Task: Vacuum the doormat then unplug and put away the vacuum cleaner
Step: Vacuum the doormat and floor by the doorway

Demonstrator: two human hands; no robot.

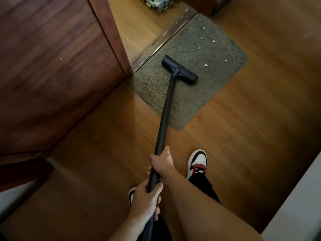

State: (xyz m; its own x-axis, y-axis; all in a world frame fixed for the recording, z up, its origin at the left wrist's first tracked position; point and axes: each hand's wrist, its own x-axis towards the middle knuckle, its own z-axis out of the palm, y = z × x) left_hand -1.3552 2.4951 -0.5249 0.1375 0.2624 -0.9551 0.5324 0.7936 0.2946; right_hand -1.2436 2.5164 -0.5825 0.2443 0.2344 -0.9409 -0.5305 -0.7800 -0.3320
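Note:
A grey-brown shaggy doormat [191,94] lies on the wooden floor in front of a doorway threshold. The black vacuum floor head [179,69] rests on the mat's middle, joined to a long black vacuum tube [165,112] that runs down toward me. My right hand [161,164] grips the tube higher up. My left hand [145,200] grips it lower, close to my body. Several white paper scraps [205,65] lie on the mat's far right part, beyond the head. The vacuum's body and cord are out of view.
A dark wooden door [52,66] stands open at the left, its edge by the mat's left corner. The threshold strip [163,40] borders the mat's far side. My shoes [197,162] stand on the wooden floor [260,119]. A pale wall or furniture edge [298,206] runs along the lower right.

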